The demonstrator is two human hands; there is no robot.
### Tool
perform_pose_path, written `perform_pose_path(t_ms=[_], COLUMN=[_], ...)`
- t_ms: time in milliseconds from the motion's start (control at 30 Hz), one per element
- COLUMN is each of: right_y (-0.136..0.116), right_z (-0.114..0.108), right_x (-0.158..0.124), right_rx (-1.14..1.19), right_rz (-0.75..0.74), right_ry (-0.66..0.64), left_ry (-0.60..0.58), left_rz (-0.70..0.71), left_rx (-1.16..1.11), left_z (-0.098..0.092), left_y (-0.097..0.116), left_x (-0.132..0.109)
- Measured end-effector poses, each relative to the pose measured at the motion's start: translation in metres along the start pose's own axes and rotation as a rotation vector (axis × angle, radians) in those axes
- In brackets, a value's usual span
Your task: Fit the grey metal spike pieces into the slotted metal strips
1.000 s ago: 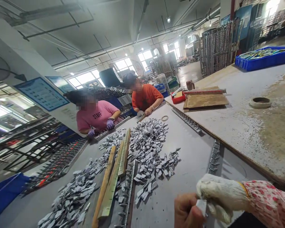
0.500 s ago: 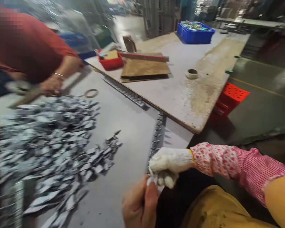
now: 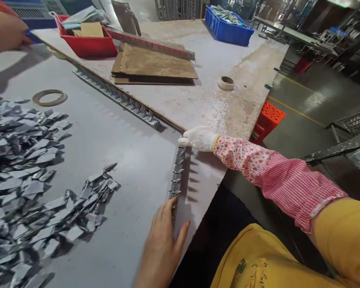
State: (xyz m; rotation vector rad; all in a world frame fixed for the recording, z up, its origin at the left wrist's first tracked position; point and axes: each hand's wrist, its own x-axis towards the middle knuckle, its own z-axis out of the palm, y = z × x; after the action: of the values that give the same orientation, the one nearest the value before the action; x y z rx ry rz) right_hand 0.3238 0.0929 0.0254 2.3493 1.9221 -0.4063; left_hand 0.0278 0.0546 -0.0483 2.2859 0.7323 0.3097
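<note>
A long toothed metal strip [image 3: 176, 176] lies on the grey table [image 3: 129, 148] near its right edge. My right hand [image 3: 199, 138], in a white knit glove, has its fingers curled over the strip's far end. My bare left hand [image 3: 163, 244] lies flat on the table with fingers stretched out, fingertips touching the strip's near end. A pile of small grey metal pieces [image 3: 27, 176] spreads to the left of both hands.
A second toothed strip [image 3: 117, 96] and a flat ring [image 3: 49, 97] lie farther back. On the adjoining table are wooden boards [image 3: 154, 64], a red tray [image 3: 87, 46], a tape roll [image 3: 226, 83] and a blue crate [image 3: 228, 30]. Another person's arm [image 3: 3, 32] shows top left. A red crate [image 3: 267, 120] stands on the floor.
My hands were together pinching a small piece; now they are apart on the toothed strip, the right at its far end and the left flat at its near end. The view swung right and down.
</note>
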Motion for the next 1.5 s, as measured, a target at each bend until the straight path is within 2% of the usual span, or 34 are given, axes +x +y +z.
perform_pose_path(t_ms=[67, 167, 433, 600, 733, 800, 933, 1000, 1067, 1133, 1167, 1233, 1300, 1367, 1500], right_y=[-0.001, 0.000, -0.011, -0.022, -0.035, -0.039, -0.037, -0.032, -0.025, -0.019, -0.016, -0.013, -0.012, -0.012, -0.007], right_z=[-0.001, -0.001, 0.000, -0.007, -0.006, -0.003, 0.006, 0.011, 0.016, 0.022, 0.024, 0.026, 0.026, 0.024, 0.022], right_x=[0.004, 0.007, 0.017, 0.027, 0.031, 0.030, 0.018, 0.009, 0.002, -0.003, -0.005, -0.007, -0.010, -0.012, -0.019], right_rx=[-0.060, -0.030, -0.168, -0.200, -0.264, -0.298, -0.299, -0.258, -0.213, -0.181, -0.176, -0.176, -0.180, -0.189, -0.227], right_rz=[-0.014, -0.074, -0.066, -0.062, -0.033, -0.077, -0.145, -0.088, 0.049, 0.098, 0.102, 0.091, 0.088, 0.077, 0.024], right_ry=[-0.017, -0.024, -0.075, -0.205, -0.253, -0.252, -0.187, -0.135, -0.068, -0.008, 0.011, 0.036, 0.039, 0.029, 0.039], left_ry=[0.007, 0.022, 0.071, 0.031, 0.058, 0.056, -0.044, -0.097, -0.123, -0.062, 0.019, 0.234, 0.392, 0.429, 0.467], left_rz=[-0.004, -0.002, 0.050, 0.030, 0.034, 0.029, -0.046, -0.088, -0.135, -0.199, -0.233, -0.320, -0.447, -0.562, -0.650], left_rx=[-0.016, -0.035, -0.038, -0.090, -0.093, -0.085, -0.115, -0.188, -0.316, -0.426, -0.416, -0.198, 0.177, 0.398, 0.409], left_z=[-0.002, -0.001, 0.001, -0.002, 0.002, 0.002, -0.007, -0.013, -0.020, -0.029, -0.034, -0.046, -0.058, -0.068, -0.079], left_y=[-0.003, -0.007, -0.010, -0.011, -0.012, -0.011, 0.002, 0.011, 0.016, 0.010, 0.003, -0.018, -0.043, -0.065, -0.088], left_x=[-0.004, -0.008, -0.010, -0.012, -0.012, -0.011, -0.012, -0.012, -0.012, -0.010, -0.009, -0.005, 0.001, 0.008, 0.011])
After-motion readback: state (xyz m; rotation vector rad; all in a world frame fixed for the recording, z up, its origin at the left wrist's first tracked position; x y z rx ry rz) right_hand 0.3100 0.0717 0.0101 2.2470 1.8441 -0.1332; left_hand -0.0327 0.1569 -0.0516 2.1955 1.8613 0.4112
